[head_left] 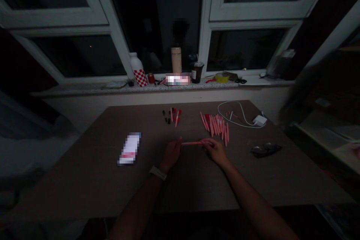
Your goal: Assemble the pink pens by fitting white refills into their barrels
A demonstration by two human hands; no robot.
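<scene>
A slim pink pen point(192, 143) lies level between my two hands, just above or on the brown table point(112, 187). My left hand point(172, 153), with a watch on its wrist, pinches the left end. The fingers of my right hand point(216, 151) close around the right end, where some more pink shows; its exact shape is too dark to tell. Beyond my right hand lies a row of several pink pens point(216, 125) with red bits among them. Farther back, a small group of black and red caps point(168, 120) lies with a couple of pink pens point(177, 119).
A lit phone point(129, 149) lies at left. At right are folded glasses point(266, 150) and a white charger point(260, 120) with a looped cable. On the windowsill stand a checkered bottle point(140, 73), a beige flask point(176, 60), a dark drink cup point(197, 73) and yellow tape point(222, 77).
</scene>
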